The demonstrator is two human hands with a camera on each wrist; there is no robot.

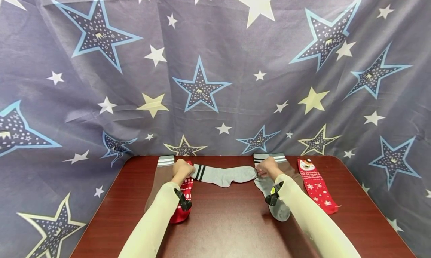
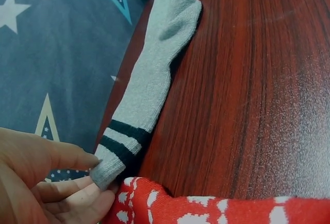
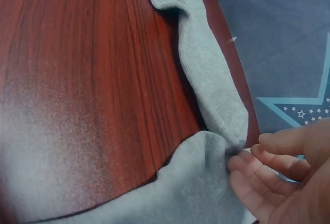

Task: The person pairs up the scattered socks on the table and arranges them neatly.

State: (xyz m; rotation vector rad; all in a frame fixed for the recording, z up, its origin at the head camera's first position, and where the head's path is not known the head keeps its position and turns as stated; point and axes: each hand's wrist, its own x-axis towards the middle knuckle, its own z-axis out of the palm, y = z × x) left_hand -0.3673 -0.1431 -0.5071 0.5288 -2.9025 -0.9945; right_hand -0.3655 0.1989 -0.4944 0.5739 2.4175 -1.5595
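Note:
A grey sock (image 1: pixel 220 175) with two black bands lies sideways between my hands along the back of the table. My left hand (image 1: pixel 182 170) pinches its cuff (image 2: pixel 109 170) between thumb and fingers, over a red patterned sock (image 1: pixel 183 203). At the other end, my right hand (image 1: pixel 268 167) has bent fingertips at the toe (image 3: pixel 229 131). Beneath the right hand and wrist lies a second grey sock (image 1: pixel 281 212) with black bands, partly covered by the hand. Its fabric bunches right beside the right fingertips in the right wrist view.
A brown sock (image 1: pixel 161 175) with a grey, white-striped cuff lies at the left. Another brown sock (image 1: pixel 292 168) lies under the right arm. A red sock (image 1: pixel 318 187) with a bear face lies farther right. A star-patterned curtain (image 1: pixel 215 82) hangs behind the table (image 1: pixel 222 220).

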